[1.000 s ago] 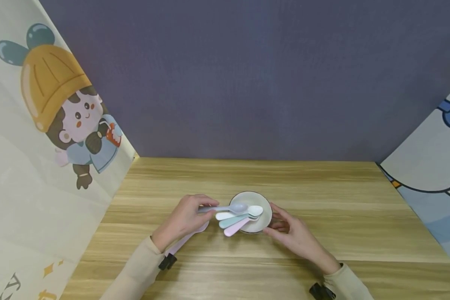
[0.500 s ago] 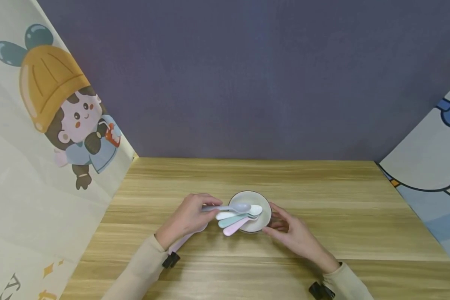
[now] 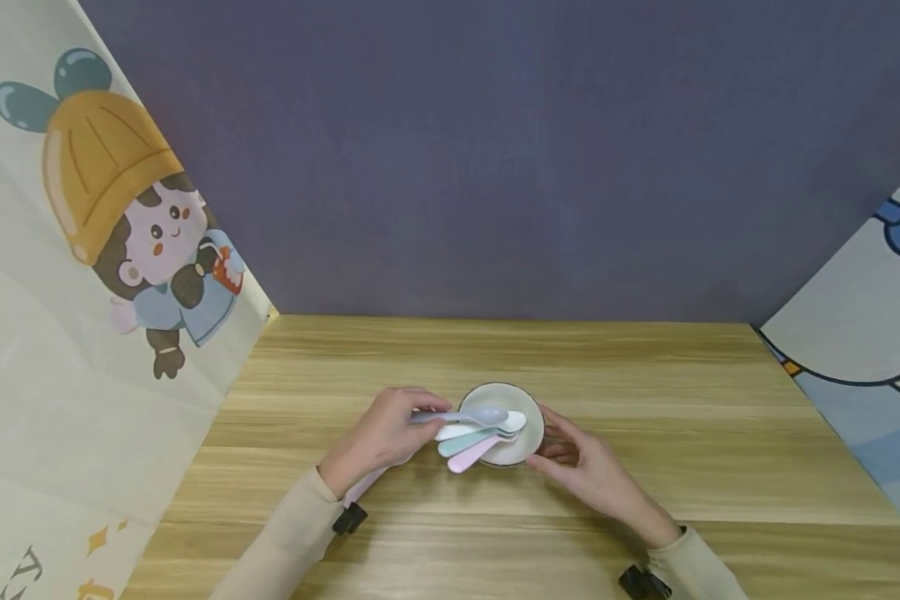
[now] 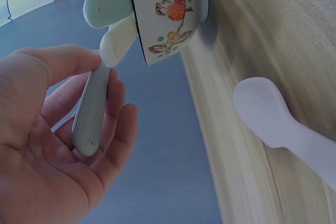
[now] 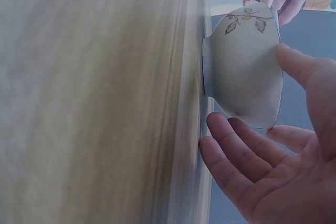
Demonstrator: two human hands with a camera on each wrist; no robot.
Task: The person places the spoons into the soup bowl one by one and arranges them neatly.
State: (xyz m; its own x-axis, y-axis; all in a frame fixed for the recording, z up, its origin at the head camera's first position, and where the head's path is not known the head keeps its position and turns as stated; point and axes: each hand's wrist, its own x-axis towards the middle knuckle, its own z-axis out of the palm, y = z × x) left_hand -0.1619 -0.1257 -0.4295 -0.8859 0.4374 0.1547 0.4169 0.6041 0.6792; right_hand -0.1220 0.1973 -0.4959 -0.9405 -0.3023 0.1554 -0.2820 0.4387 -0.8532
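A small bowl (image 3: 487, 395), cream with a dark rim and a painted flower pattern (image 4: 176, 11), stands upright on the wooden table. White (image 3: 453, 432), mint green (image 3: 461, 443) and pink (image 3: 467, 458) spoons lie fanned in it, handles sticking out to the left. My left hand (image 3: 386, 429) pinches a grey-lavender spoon (image 3: 487, 415) by its handle between thumb and fingers; its scoop overlaps the bowl in the head view. My right hand (image 3: 588, 475) holds the bowl's right side, thumb and index finger at the rim, remaining fingers curved beside the wall (image 5: 244, 66).
Another pink spoon (image 4: 262, 111) lies on the table, partly hidden beneath the left forearm in the head view. A dark blue-grey panel (image 3: 495, 167) rises behind the table (image 3: 645, 367). Cartoon-printed panels flank it on the left (image 3: 30, 333) and right (image 3: 847, 308).
My left hand has shifted slightly right, carrying the grey-lavender spoon farther over the bowl. The right hand and the bowl have stayed in place.
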